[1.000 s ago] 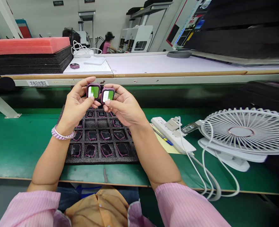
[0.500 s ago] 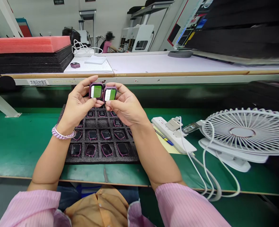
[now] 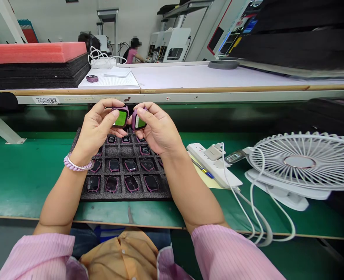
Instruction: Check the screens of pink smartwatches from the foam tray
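Observation:
My left hand (image 3: 97, 126) is closed on a purple-framed smartwatch (image 3: 120, 118) without a strap, its screen lit green. The left thumb lies over the screen's upper left corner. Beside it, my right hand (image 3: 157, 130) grips a second purple smartwatch (image 3: 139, 122), whose screen shows green and white, with the thumb across its top. A small gap separates the two watches. Below both hands lies a dark foam tray (image 3: 127, 151) with square pockets. Several watches with dark screens sit in it, and some near the back show white text. My right forearm hides part of the tray.
A white power strip (image 3: 199, 149), a pen (image 3: 202, 169) and a white fan (image 3: 300, 161) with loose cables are to the right. On the shelf behind are paper sheets (image 3: 122, 81), another purple watch (image 3: 92, 78) and stacked foam (image 3: 34, 72). Two people are farther back.
Both thumbs have moved up onto the screens. The watches are slightly farther apart, the right one turned. The left screen went from white and green to green.

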The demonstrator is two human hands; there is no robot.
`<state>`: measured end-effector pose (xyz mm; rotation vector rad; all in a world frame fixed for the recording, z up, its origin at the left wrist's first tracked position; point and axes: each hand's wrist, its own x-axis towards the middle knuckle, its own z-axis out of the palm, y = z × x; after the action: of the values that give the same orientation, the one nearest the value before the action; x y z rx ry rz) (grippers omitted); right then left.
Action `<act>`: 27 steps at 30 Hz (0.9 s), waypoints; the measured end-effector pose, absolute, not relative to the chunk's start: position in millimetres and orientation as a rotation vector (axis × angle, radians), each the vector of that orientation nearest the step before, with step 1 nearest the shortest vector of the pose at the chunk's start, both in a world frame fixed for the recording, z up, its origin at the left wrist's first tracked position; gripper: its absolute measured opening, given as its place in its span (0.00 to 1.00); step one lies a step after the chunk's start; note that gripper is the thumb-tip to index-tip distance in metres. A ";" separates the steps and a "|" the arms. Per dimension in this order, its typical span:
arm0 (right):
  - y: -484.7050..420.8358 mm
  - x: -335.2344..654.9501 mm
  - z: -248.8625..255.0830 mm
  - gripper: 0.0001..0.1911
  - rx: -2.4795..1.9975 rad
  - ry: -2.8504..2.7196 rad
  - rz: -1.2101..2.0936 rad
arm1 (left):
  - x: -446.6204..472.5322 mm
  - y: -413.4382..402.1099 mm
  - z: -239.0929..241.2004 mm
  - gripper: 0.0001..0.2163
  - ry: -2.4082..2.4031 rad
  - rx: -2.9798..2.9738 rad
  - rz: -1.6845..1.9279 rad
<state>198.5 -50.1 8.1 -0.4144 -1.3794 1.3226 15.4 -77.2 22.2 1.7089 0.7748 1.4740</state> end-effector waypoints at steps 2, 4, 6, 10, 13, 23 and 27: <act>-50.6 199.2 8.8 0.31 -0.434 -1.387 1.315 | 15.7 -77.4 22.1 0.16 0.777 1.703 1.482; -50.8 199.6 9.1 0.31 -0.434 -1.388 1.313 | 15.8 -77.2 21.9 0.15 0.774 1.695 1.482; -50.9 199.6 9.0 0.31 -0.418 -1.385 1.318 | 15.8 -76.8 21.7 0.15 0.772 1.689 1.486; -50.8 199.6 8.2 0.31 -0.384 -1.383 1.339 | 15.8 -76.9 21.8 0.13 0.767 1.684 1.490; -50.5 200.4 7.6 0.33 -0.386 -1.395 1.337 | 16.1 -78.2 22.9 0.14 0.773 1.683 1.472; -51.2 202.1 8.2 0.34 -0.419 -1.463 1.281 | 15.9 -76.3 21.2 0.24 0.777 1.756 1.478; -50.5 202.2 7.0 0.32 -0.433 -1.478 1.269 | 14.3 -74.3 19.7 0.26 0.759 1.769 1.477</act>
<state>202.2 -50.5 7.0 -0.4334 -1.4781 1.2691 14.3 -74.3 19.7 1.7687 0.7591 1.4775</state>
